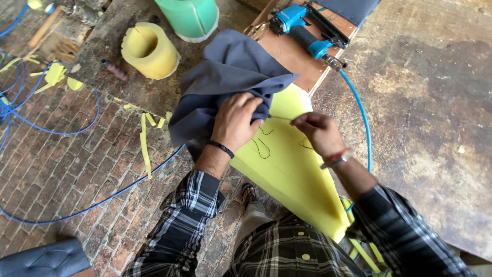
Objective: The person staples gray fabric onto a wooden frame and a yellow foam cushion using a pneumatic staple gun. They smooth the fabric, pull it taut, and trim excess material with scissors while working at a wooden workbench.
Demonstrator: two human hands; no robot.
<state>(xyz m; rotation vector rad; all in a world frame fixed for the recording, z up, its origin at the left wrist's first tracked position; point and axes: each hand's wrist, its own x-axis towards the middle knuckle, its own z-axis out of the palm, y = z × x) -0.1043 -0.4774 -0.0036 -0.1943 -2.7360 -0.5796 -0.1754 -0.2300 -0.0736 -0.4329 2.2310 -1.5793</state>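
One crumpled grey cloth, gripped by left hand, over yellow foam

So I'm counting two hands here, a left hand and a right hand, both sitting on one yellow foam sheet. One grey cloth is lying over it. I'm seeing two foam cylinders, one yellow and one green. One blue nail gun, one blue hose coming off it, and one wristband on the left.
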